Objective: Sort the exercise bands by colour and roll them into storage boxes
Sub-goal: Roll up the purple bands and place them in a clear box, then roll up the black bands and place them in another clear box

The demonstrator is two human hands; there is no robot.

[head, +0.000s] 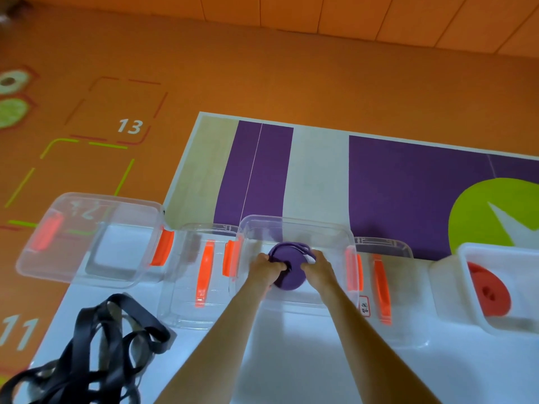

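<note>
A pile of black bands (83, 330) lies at the left; a clear box (294, 223) sits in the middle; the rolled purple band (287, 255) is inside it; the left hand (267, 271) and right hand (319, 269) both grip the roll.

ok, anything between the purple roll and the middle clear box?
Nothing visible. The left hand and right hand grip the rolled purple exercise band already inside the open-topped clear plastic storage box.
</note>
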